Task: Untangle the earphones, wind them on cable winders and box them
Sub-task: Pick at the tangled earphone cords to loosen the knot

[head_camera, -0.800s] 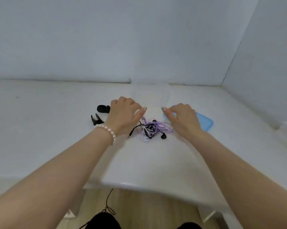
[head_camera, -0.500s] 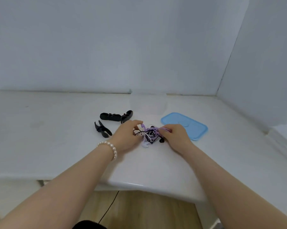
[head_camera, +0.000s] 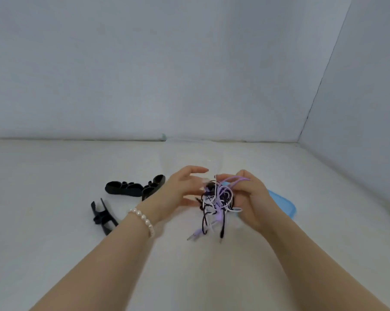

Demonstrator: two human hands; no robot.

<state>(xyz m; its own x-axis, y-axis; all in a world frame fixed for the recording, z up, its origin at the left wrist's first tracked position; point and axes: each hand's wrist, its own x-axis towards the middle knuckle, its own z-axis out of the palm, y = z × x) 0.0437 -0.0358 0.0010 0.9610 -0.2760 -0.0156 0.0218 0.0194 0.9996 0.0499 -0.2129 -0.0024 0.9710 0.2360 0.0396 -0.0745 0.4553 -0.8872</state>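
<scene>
Barely begun, by the look of it. The earphones (head_camera: pixel 215 202) are one knot of purple, white and black cord, held up off the white table (head_camera: pixel 55 254) between the two hands, with two plug ends dangling free below the clump. The right hand (head_camera: pixel 251 198) has its fingers curled round the right side of the tangle, a purple loop hooked over the fingertips. The left hand (head_camera: pixel 180 191) is at the other side with fingers mostly straight and spread; thumb and a fingertip seem to meet at a black earbud near the top of the knot, but blur there keeps me from telling whether it truly pinches.

No cord is separated yet. The cable winders (head_camera: pixel 134 189) — black, two lying end to end and a third (head_camera: pixel 103 216) nearer — sit bare on the table to the left, well apart from the tangle. A blue lid (head_camera: pixel 283 203) shows behind the right hand; a clear box (head_camera: pixel 189 158) seems to stand just beyond the hands, faint and hard to make out.

So untangling, winding and boxing are all left to do.
</scene>
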